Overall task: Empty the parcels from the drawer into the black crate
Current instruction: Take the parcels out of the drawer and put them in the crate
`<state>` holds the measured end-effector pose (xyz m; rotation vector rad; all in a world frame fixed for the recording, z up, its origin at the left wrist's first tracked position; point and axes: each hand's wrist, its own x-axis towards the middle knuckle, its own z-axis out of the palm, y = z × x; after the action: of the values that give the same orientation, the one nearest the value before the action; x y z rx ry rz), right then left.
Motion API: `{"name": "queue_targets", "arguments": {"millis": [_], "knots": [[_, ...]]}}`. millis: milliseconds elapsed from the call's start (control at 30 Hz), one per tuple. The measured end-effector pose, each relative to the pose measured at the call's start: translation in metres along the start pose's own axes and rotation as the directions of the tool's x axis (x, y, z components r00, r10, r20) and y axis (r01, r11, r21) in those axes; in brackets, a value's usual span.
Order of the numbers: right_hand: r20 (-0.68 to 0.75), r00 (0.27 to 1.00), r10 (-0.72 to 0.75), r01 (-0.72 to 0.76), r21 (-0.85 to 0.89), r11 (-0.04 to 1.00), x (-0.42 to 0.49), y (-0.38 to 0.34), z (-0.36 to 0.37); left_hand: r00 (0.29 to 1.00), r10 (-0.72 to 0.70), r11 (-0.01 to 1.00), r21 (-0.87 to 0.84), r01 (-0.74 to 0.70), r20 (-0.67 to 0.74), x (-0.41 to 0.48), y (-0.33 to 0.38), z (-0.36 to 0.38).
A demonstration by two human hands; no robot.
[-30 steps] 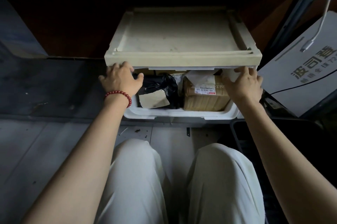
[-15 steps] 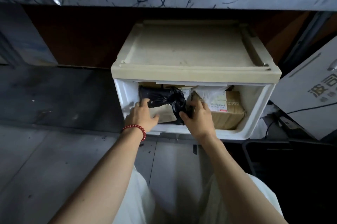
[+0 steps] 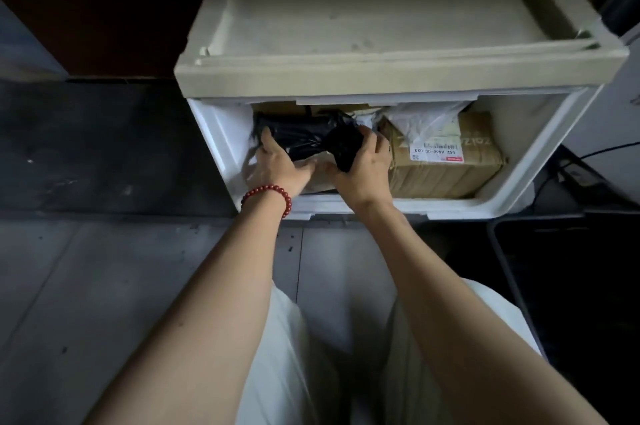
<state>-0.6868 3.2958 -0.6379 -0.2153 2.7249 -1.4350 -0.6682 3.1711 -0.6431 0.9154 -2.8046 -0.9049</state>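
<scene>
- My left hand (image 3: 280,165) curls round the left end of the black bag (image 3: 304,137).
- My right hand (image 3: 363,168) grips its right end.
- The bag lies in the open drawer (image 3: 450,208), beside a brown box (image 3: 446,168).
- The crate (image 3: 571,286) sits low on my right.

I've moved both hands off the drawer (image 3: 381,209) rim to the frame's centre; my left hand (image 3: 281,166) and right hand (image 3: 364,172) now grip the black parcel (image 3: 302,137), bunching its right end.
</scene>
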Motion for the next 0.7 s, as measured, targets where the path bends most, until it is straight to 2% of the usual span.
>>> {"name": "queue_targets", "arguments": {"millis": [67, 133, 267, 367, 567, 700], "knots": [[0.029, 1.0, 0.013, -0.012, -0.016, 1.0, 0.004, 0.003, 0.001, 1.0, -0.023, 0.999, -0.029, 0.023, 0.017, 0.005, -0.001, 0.004], [0.077, 0.996, 0.046, -0.045, -0.021, 0.999, 0.007, 0.007, 0.002, 0.996, -0.074, 0.986, -0.144, 0.08, 0.048, 0.01, -0.002, 0.006], [0.156, 0.976, 0.15, -0.16, 0.048, 0.986, 0.01, 0.014, 0.001, 0.979, -0.148, 0.949, -0.257, 0.181, 0.144, 0.012, -0.007, 0.005], [0.205, 0.963, 0.177, -0.18, -0.001, 0.984, 0.01, 0.015, 0.001, 0.985, -0.163, 0.923, -0.344, 0.174, 0.062, 0.014, -0.006, 0.0], [0.141, 0.979, 0.148, -0.153, 0.024, 0.988, 0.008, 0.013, -0.004, 0.997, -0.058, 0.98, -0.195, 0.048, -0.047, 0.007, 0.005, -0.011], [0.103, 0.991, 0.082, -0.089, 0.066, 0.994, 0.003, 0.008, -0.013, 0.994, -0.058, 0.953, -0.302, 0.029, -0.088, -0.002, 0.004, -0.022]]}}
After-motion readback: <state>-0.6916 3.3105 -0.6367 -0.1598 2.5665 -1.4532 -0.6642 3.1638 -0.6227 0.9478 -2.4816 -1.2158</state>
